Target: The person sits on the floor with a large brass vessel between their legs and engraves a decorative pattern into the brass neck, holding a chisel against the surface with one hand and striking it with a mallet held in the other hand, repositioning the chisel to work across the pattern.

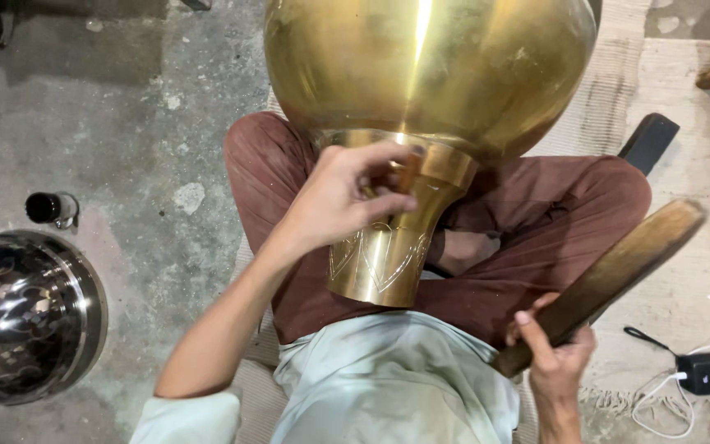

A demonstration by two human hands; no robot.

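— What is held? The large round brass vessel [421, 82], laid across the lap, is gripped at its neck by the left hand [343, 197].

— And the right hand [556, 362]? It is closed around a long wooden mallet [610, 275].

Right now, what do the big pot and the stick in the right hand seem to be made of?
The pot looks like polished brass: golden, shiny, with a bright light streak and engraved lines on its neck. The stick looks like plain wood: brown, matte, with visible grain.

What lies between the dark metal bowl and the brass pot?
In the head view, bare concrete floor and the left forearm lie between dark bowl and brass pot.
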